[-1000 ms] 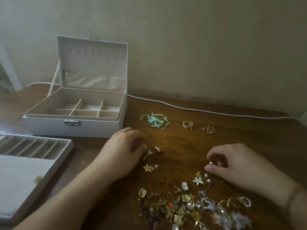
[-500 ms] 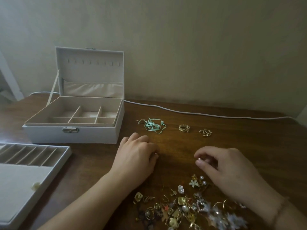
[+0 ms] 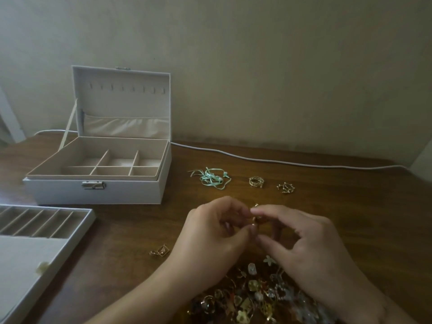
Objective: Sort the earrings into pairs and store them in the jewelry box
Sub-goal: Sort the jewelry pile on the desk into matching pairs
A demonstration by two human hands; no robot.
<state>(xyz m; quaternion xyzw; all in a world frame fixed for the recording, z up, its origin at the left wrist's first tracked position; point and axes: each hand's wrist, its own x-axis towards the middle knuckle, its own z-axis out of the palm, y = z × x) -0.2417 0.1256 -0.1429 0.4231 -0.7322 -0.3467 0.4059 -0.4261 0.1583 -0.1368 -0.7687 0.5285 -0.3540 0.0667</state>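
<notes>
Gold earring pieces (image 3: pixel 255 219) pinched between left hand (image 3: pixel 215 232) and right hand (image 3: pixel 301 242), both fingertips curled tight above the earring pile (image 3: pixel 252 300).

Small gold piece (image 3: pixel 255 220) pinched between both hands, mostly covered by fingers (image 3: pixel 236 210); shape unreadable. Earring pile (image 3: pixel 247 298) at 6 o'clock is blurred, cut by the bottom edge, partly under the right hand (image 3: pixel 311 249) and left hand (image 3: pixel 210 237). Tray (image 3: pixel 28 258) at 8 o'clock is cropped by the left edge; pale blob (image 3: pixel 42 267) on it too blurred to identify. Gold earring (image 3: pixel 160 251) left of the left wrist is too small to tell.
</notes>
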